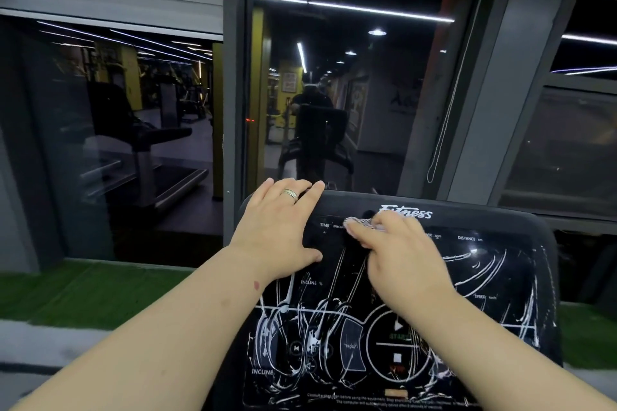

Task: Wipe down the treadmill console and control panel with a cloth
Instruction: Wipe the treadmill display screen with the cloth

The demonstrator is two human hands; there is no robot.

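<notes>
Wiping the glossy black console (500,277) near its 12 o'clock edge, your right hand (397,253) presses a small crumpled cloth (362,223) under curled fingers, while your left hand (283,230) lies flat, fingers spread, steadying the 10 o'clock corner. Next, probably sweep toward the white-streaked control panel (384,343) at 6 o'clock.

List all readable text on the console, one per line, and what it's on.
All on the black glossy treadmill console:
"Fitness", white logo, top edge
"TIME", top left
"DISTANCE", top right
"INCLINE", mid left
"INCLINE", bottom left
"SPEED", right, faint
"START", green, under the play symbol
Unit marks beside the labels and the bottom fine print: too small to read.
</notes>
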